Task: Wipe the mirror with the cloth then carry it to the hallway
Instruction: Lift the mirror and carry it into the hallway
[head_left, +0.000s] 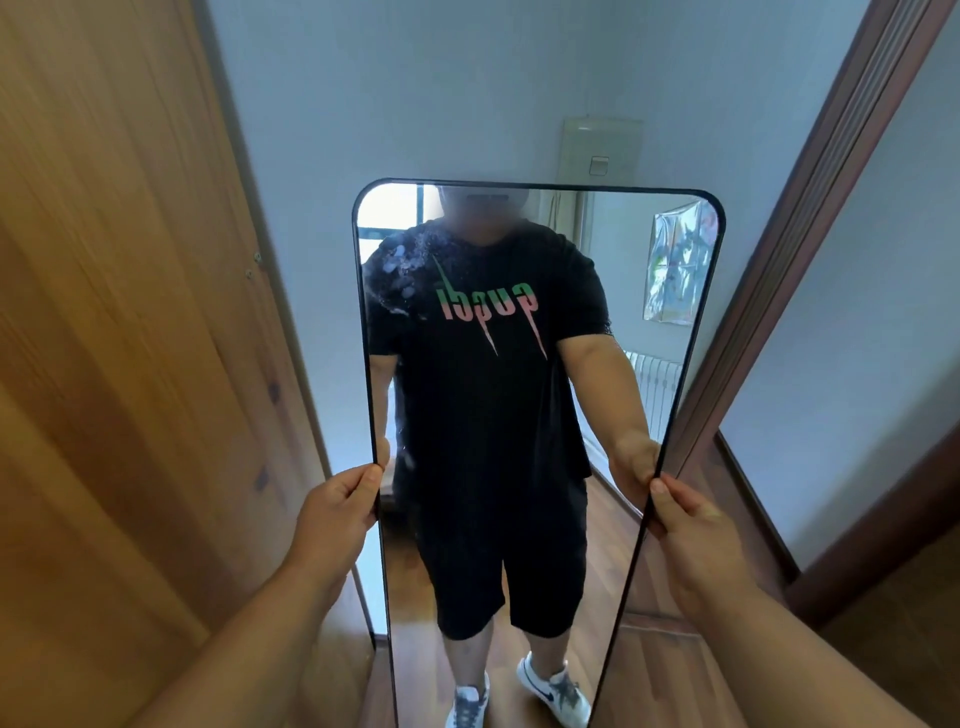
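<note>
A tall mirror (519, 415) with a thin black frame and rounded top corners is held upright in front of me, off the floor as far as I can see. My left hand (337, 512) grips its left edge at mid height. On the right edge, my right hand (685, 525) holds on at about the same height. The glass reflects a person in a black T-shirt, black shorts and white sneakers. Smudges and white specks mark the upper left of the glass (400, 280). No cloth is in view.
A wooden door (119, 312) stands close on the left. A dark wooden door frame (810, 249) runs up the right side. Ahead is a pale blue wall with a light switch (599, 165). Wooden flooring (883, 639) shows at lower right. The passage is narrow.
</note>
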